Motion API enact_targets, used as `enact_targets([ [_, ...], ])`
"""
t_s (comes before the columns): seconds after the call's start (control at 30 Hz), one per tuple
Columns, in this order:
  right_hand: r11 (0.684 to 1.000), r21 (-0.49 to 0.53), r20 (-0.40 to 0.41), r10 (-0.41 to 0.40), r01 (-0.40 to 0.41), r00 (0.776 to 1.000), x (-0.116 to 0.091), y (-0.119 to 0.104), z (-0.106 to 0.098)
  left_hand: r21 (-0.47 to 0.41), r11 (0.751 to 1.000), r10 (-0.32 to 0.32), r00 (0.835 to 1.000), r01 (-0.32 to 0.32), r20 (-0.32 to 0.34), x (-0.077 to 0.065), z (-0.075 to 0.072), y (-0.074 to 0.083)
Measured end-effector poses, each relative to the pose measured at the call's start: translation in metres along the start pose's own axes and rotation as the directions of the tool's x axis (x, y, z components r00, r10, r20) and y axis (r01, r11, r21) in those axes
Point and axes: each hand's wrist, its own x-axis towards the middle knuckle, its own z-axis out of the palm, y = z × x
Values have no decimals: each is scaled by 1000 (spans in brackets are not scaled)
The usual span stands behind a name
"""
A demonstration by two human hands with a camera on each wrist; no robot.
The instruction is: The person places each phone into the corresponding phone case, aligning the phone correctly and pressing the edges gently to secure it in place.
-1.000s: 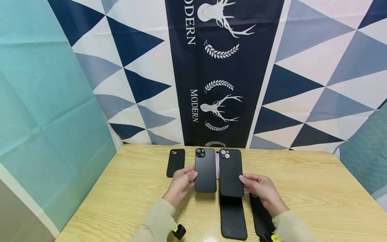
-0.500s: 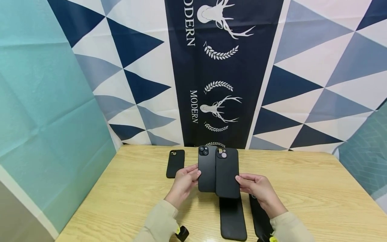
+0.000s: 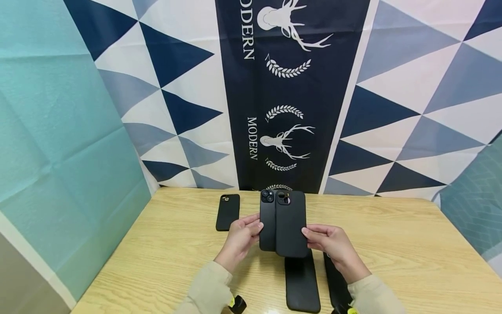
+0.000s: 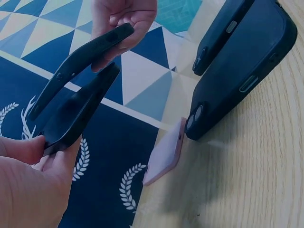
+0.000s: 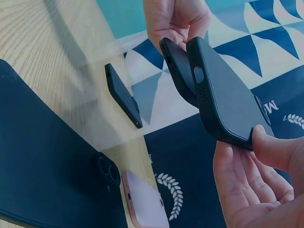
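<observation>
My left hand [image 3: 241, 237] grips a dark grey phone [image 3: 267, 231] by its left edge, its camera lenses facing up. In my right hand [image 3: 333, 244] a black phone case [image 3: 292, 231] is pinched at its right edge. The case lies over the phone's right part in the head view. Both wrist views show a narrow wedge between them: the phone [image 4: 78, 114] and case [image 4: 78, 66] in the left wrist view, the phone [image 5: 179, 71] and case [image 5: 228, 97] in the right. One of the case's camera holes shows dark, the other partly light.
A smaller black case [image 3: 228, 212] lies at the back left of the wooden table [image 3: 392, 244]. Two black phone-shaped pieces lie in front, one [image 3: 302, 283] below the held case, another [image 3: 336, 283] under my right wrist. A pink phone [image 5: 146, 199] lies near the back edge.
The case has moved left and the phone slightly right, so the case now covers about half of the phone. The pink phone has gone out of sight behind them in the head view.
</observation>
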Motion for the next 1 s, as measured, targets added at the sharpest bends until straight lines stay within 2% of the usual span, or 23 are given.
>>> enact_targets([
  [0.23,999,-28,17,-22,23,1000,-3,-6,4,-7,1000,4,1000,-4,14,-2,3,2],
  [0.67,999,-8,28,-44,44,999,-2,-8,13,-19,1000,15,1000,-14,10,-4,6,2],
  [0.83,999,-12,2,-50,50,999,-1,-6,16,-29,999,28,1000,-28,5,-5,6,3],
  [1.0,995,-61,-77,-80,76,994,-2,-6,23,-22,999,43,999,-42,17,-8,6,4],
])
